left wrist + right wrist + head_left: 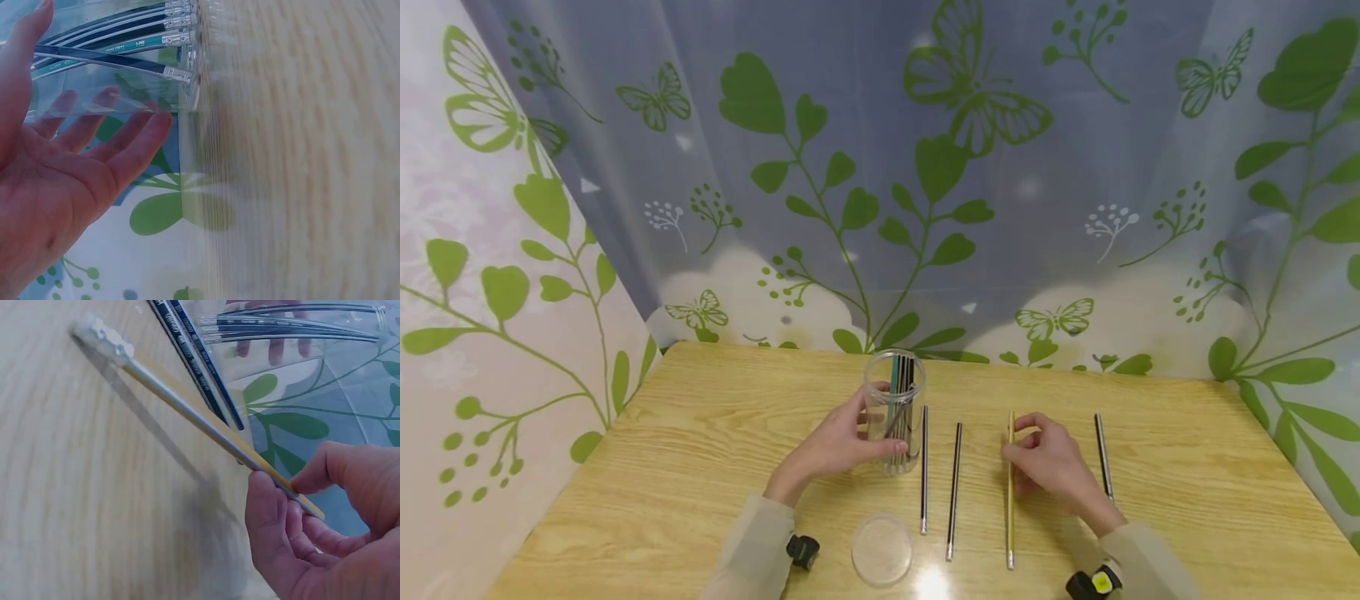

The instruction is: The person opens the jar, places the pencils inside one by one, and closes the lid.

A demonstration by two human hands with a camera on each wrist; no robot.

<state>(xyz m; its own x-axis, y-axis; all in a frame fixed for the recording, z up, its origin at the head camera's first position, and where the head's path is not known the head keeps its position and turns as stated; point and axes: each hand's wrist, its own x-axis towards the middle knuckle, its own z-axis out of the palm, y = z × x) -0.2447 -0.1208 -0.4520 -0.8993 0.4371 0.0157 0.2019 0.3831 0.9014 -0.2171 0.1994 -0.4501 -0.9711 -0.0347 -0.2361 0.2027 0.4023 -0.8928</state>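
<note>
A clear plastic jar (874,421) stands upright on the table, with several dark pencils (125,25) and a teal one (134,45) inside. My left hand (842,437) holds the jar from the left, thumb in front and fingers behind. Between thumb and fingers, my right hand (1048,458) pinches a yellow pencil (1011,508) near its far end. In the right wrist view the pencil's metal-and-eraser end (103,339) casts a shadow on the table. Two dark pencils (924,475) (955,492) lie between jar and right hand.
Another dark pencil (1102,454) lies to the right, partly hidden by my right wrist. A round clear lid (882,551) rests on the wooden table (700,442) near the front. A leaf-and-butterfly patterned curtain (880,167) hangs behind the table's far edge.
</note>
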